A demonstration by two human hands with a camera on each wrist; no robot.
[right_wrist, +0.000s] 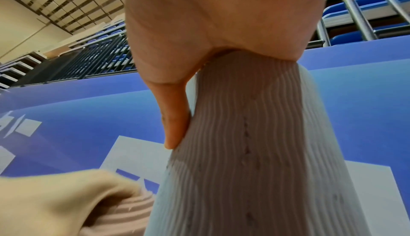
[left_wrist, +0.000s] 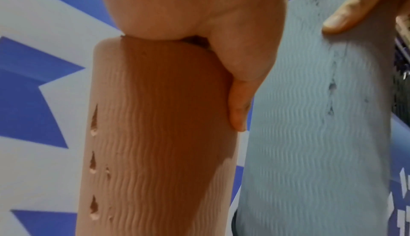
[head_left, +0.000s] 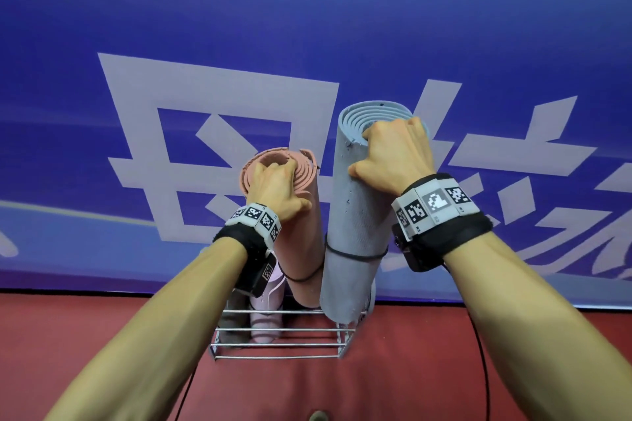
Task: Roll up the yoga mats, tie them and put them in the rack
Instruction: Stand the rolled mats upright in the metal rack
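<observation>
Head cam has both my hands on top of two rolled mats standing in the wire rack (head_left: 277, 345) on the red floor (head_left: 410, 369), right against the blue banner (head_left: 307, 10). Left hand (head_left: 273, 186) is clamped over the top end of the pink mat (head_left: 301, 239), fingers curled into the spiral, thumb down its side. Right hand (head_left: 393, 155) grips the top of the grey mat (head_left: 352, 249) the same way, thumb pressed against the outside. Each mat has a black tie (head_left: 355, 255) looped round its middle. They sit just beside each other, grey one taller and leaning slightly. There's a paler lilac mat (head_left: 266, 314) lower in the rack too
</observation>
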